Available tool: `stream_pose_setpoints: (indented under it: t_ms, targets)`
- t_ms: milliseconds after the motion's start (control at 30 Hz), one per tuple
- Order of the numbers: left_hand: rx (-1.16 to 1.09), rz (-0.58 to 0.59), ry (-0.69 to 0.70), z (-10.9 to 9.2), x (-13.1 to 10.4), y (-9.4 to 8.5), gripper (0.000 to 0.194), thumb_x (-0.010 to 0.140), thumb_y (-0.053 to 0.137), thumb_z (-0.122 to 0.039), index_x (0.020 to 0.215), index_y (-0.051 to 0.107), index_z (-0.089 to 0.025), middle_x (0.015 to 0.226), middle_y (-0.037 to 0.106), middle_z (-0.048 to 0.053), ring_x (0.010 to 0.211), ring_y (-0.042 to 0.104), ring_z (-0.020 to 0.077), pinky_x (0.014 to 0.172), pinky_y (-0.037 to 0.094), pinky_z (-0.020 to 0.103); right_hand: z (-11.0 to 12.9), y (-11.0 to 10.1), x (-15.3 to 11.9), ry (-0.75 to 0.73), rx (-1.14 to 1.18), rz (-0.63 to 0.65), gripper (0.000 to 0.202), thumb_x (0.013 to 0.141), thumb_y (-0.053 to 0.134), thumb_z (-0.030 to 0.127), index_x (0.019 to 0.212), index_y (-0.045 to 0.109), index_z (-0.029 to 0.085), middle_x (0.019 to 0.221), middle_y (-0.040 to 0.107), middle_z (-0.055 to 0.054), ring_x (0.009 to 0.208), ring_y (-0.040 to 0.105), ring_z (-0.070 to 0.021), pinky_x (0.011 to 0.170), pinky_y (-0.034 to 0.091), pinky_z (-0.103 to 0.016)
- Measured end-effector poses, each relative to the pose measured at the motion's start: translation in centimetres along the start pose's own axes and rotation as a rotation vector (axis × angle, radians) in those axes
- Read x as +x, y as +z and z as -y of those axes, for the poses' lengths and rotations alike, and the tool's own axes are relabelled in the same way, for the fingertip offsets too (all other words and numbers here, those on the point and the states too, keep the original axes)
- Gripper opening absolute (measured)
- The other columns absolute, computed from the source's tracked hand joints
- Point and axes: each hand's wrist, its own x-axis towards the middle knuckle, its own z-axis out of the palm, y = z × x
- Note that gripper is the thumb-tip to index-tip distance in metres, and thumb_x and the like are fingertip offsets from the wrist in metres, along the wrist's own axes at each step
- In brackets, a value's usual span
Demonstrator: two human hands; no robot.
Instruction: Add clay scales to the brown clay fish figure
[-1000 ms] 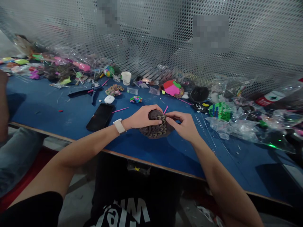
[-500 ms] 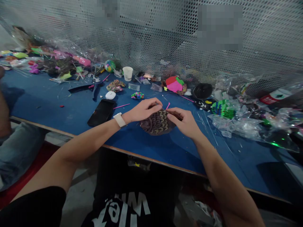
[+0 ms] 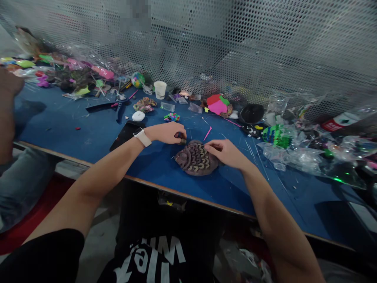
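Note:
A brown clay fish (image 3: pixel 198 158) with rows of curved, lighter scales lies flat on the blue table (image 3: pixel 159 167). Just beyond its upper left edge, my left hand (image 3: pixel 173 133) is closed round a small dark lump (image 3: pixel 182 139), whose far side my fingers hide. My right hand (image 3: pixel 219 150) rests at the fish's upper right edge, fingers bent together; whether anything is between them is hidden. A pink tool (image 3: pixel 207 133) lies behind the fish, between my two hands.
A phone (image 3: pixel 120 137) is partly under my left wrist. Behind are a white case (image 3: pixel 138 116), dark pliers (image 3: pixel 118 108), a paper cup (image 3: pixel 160 90) and clay pieces. Plastic bags (image 3: pixel 306 153) lie to the right. Another person's arm (image 3: pixel 7 114) reaches in at far left.
My left hand has moved left off the fish, with a dark lump now showing in its fingers. More of the fish is uncovered. The other person's hand has come further into view.

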Motion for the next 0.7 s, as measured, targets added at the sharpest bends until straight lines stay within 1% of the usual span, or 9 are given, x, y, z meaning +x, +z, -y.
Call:
stream_pose_setpoints:
  t_ms: [67,133,200,267,367,400,467,567,700]
  targets:
    - [-0.021,0.012,0.025,-0.2,0.0,-0.1,0.025,0.094,0.074,-0.039,0.108,0.084,-0.021,0.109,0.079,0.01,0.092,0.072,0.0218,0.092,0.054,0.035,0.1,-0.2,-0.1,-0.078,-0.176,-0.035,0.047,0.103,0.072,0.065,0.088,0.086,0.023,0.074,0.081,-0.004,0.066,0.07,-0.0217,0.061,0.051,-0.034]
    - [-0.034,0.019,0.038,-0.4,0.1,-0.1,0.026,0.096,0.076,-0.043,0.108,0.084,-0.021,0.107,0.079,0.009,0.091,0.072,0.0214,0.089,0.054,0.034,-0.1,-0.2,0.0,-0.142,-0.306,-0.108,0.044,0.106,0.069,0.06,0.087,0.086,0.025,0.081,0.085,-0.004,0.071,0.074,-0.0232,0.067,0.054,-0.037]
    - [-0.06,-0.013,0.04,-0.8,0.2,-0.1,0.025,0.098,0.074,-0.041,0.113,0.082,-0.021,0.11,0.081,0.01,0.093,0.074,0.0219,0.09,0.056,0.034,-0.3,-0.1,0.1,-0.197,-0.367,-0.201,0.031,0.104,0.073,0.052,0.096,0.087,0.025,0.094,0.089,-0.006,0.079,0.078,-0.0253,0.075,0.059,-0.04]
    - [-0.103,-0.113,0.041,-1.5,0.3,0.2,0.026,0.1,0.073,-0.036,0.119,0.081,-0.022,0.118,0.083,0.011,0.101,0.076,0.0235,0.095,0.058,0.037,-0.3,0.3,0.2,-0.269,-0.361,-0.281,0.023,0.101,0.078,0.044,0.111,0.087,0.025,0.103,0.089,-0.007,0.086,0.081,-0.027,0.079,0.063,-0.042]
    - [-0.201,-0.28,0.074,-3.1,0.7,0.7,0.029,0.101,0.072,-0.033,0.127,0.08,-0.022,0.125,0.083,0.012,0.108,0.077,0.0235,0.101,0.061,0.04,0.1,1.2,0.1,-0.424,-0.334,-0.38,0.028,0.101,0.079,0.036,0.127,0.083,0.029,0.109,0.088,-0.007,0.093,0.081,-0.0273,0.081,0.066,-0.044]
    - [-0.244,-0.308,0.094,-3.7,0.8,0.9,0.03,0.102,0.072,-0.034,0.129,0.08,-0.022,0.126,0.084,0.012,0.108,0.078,0.0228,0.101,0.062,0.039,0.3,1.5,0.0,-0.473,-0.337,-0.407,0.028,0.101,0.079,0.035,0.129,0.083,0.03,0.111,0.087,-0.006,0.094,0.081,-0.0268,0.082,0.067,-0.044]
    - [-0.329,-0.329,0.131,-4.7,1.0,1.3,0.031,0.104,0.073,-0.037,0.13,0.08,-0.022,0.125,0.084,0.012,0.107,0.079,0.021,0.098,0.063,0.037,0.7,2.0,-0.2,-0.54,-0.357,-0.451,0.028,0.103,0.079,0.035,0.13,0.083,0.032,0.112,0.086,-0.006,0.092,0.08,-0.0256,0.083,0.068,-0.044]
    - [-0.419,-0.318,0.152,-5.8,1.2,1.7,0.036,0.107,0.073,-0.046,0.132,0.079,-0.02,0.123,0.085,0.012,0.104,0.079,0.0188,0.095,0.063,0.033,1.0,2.6,-0.6,-0.547,-0.4,-0.506,0.022,0.105,0.078,0.035,0.126,0.085,0.032,0.114,0.088,-0.006,0.091,0.081,-0.0248,0.086,0.069,-0.043]
    - [-0.462,-0.297,0.112,-6.4,1.2,2.1,0.049,0.107,0.071,-0.064,0.128,0.082,-0.021,0.116,0.086,0.011,0.099,0.079,0.0184,0.091,0.063,0.03,0.9,2.7,-0.7,-0.544,-0.413,-0.537,0.015,0.106,0.076,0.035,0.116,0.086,0.031,0.109,0.089,-0.006,0.092,0.083,-0.026,0.087,0.069,-0.044]
